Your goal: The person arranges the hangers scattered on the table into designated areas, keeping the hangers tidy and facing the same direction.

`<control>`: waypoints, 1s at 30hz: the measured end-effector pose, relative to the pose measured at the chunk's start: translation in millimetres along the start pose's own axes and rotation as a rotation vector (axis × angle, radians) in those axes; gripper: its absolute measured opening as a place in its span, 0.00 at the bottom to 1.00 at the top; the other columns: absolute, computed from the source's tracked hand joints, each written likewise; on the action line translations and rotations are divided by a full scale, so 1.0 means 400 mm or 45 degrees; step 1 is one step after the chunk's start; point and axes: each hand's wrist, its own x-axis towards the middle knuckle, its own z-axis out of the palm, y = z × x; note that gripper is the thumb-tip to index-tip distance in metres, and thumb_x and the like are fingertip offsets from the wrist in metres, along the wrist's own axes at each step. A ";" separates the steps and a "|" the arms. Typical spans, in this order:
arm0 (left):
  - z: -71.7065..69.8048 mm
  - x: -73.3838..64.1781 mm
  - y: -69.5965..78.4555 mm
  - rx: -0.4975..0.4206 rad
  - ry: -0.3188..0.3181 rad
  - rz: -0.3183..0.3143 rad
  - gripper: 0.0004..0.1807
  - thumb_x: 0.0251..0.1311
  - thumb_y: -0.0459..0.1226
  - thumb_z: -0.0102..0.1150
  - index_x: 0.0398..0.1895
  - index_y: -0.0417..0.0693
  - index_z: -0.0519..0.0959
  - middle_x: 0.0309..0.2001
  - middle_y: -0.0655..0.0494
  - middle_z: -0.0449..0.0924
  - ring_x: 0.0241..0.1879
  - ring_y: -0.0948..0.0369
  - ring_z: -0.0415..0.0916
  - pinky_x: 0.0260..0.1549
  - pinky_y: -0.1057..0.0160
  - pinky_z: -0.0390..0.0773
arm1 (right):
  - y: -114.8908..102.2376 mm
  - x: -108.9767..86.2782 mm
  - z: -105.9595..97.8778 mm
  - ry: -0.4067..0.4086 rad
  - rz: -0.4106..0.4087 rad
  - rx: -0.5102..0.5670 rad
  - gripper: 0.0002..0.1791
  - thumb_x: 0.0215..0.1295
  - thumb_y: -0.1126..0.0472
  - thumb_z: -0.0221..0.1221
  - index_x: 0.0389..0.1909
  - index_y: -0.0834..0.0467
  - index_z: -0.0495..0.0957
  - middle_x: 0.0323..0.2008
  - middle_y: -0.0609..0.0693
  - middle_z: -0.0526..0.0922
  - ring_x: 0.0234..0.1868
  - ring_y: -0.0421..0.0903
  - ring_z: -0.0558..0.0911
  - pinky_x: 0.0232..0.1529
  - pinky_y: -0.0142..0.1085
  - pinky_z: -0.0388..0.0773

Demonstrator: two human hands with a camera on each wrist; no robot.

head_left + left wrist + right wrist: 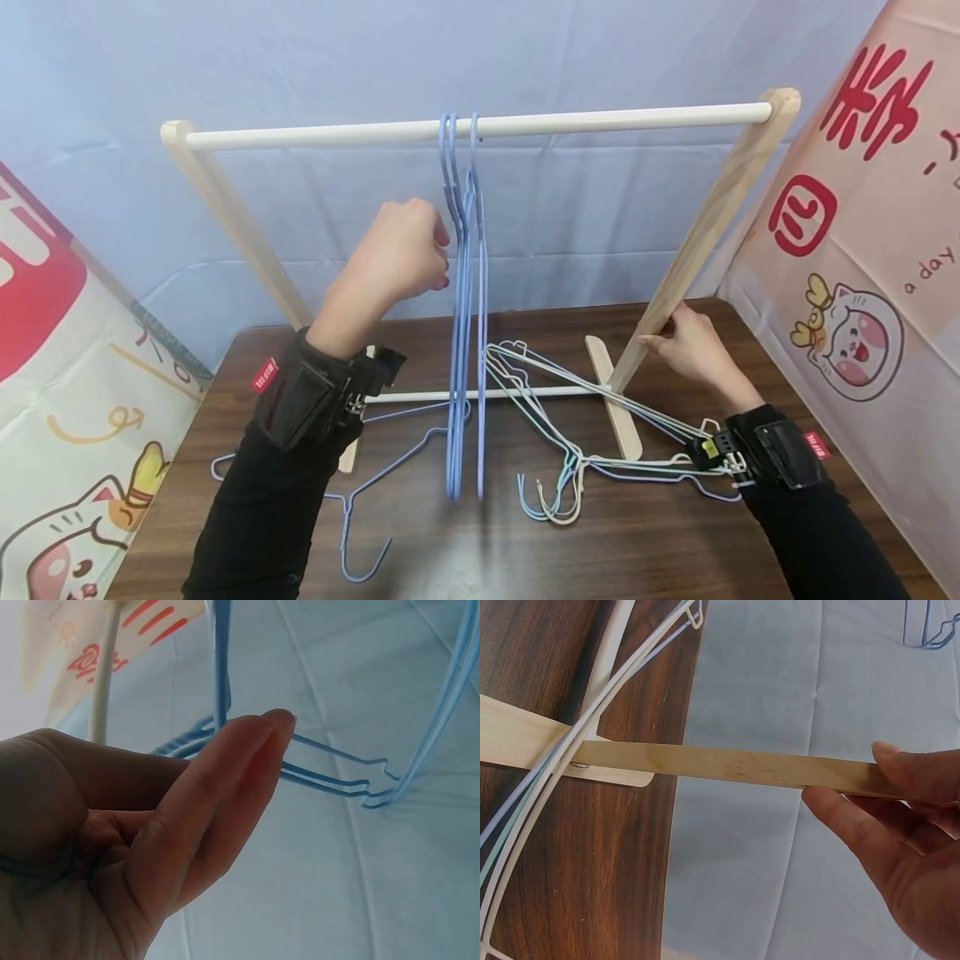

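Blue wire hangers (461, 333) hang by their hooks from the white upper rod (600, 122) of a wooden rack. Just left of their necks is my left hand (405, 250), its fingers loosely bent and nothing gripped between them. In the left wrist view, the hangers (330, 780) pass behind the fingertips of that hand. My right hand (693, 346) holds the right wooden post (697, 225) low down, thumb on one side and fingers on the other. The right wrist view also shows this post (735, 766) pinched near its edge.
A pile of white, green and blue hangers (573, 471) lies on the brown table (525, 558), partly across the rack's right foot (618, 417). Loose blue hangers (348, 525) lie at the left, partly hidden by the left arm. Printed cloths (862, 250) stand at both sides.
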 end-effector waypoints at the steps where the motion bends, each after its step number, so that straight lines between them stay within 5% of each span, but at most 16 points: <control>1: 0.001 -0.001 -0.003 -0.004 -0.001 -0.003 0.14 0.53 0.26 0.54 0.44 0.33 0.77 0.39 0.46 0.80 0.35 0.54 0.76 0.32 0.61 0.73 | 0.000 0.000 0.000 0.001 -0.004 0.000 0.17 0.54 0.69 0.62 0.40 0.72 0.67 0.30 0.66 0.77 0.29 0.55 0.79 0.24 0.36 0.72; 11: 0.009 -0.003 -0.037 -0.008 0.006 0.001 0.14 0.49 0.24 0.53 0.42 0.34 0.76 0.30 0.47 0.82 0.34 0.54 0.78 0.34 0.58 0.73 | 0.001 0.000 0.001 0.001 -0.004 -0.006 0.17 0.54 0.69 0.62 0.40 0.72 0.67 0.30 0.66 0.77 0.28 0.55 0.79 0.24 0.36 0.73; 30: 0.060 -0.021 -0.170 -0.082 -0.075 -0.088 0.13 0.53 0.26 0.47 0.41 0.36 0.75 0.29 0.48 0.82 0.28 0.57 0.80 0.33 0.60 0.73 | 0.000 -0.001 0.001 -0.007 0.008 -0.010 0.18 0.55 0.68 0.62 0.41 0.72 0.66 0.31 0.66 0.77 0.29 0.55 0.79 0.25 0.37 0.73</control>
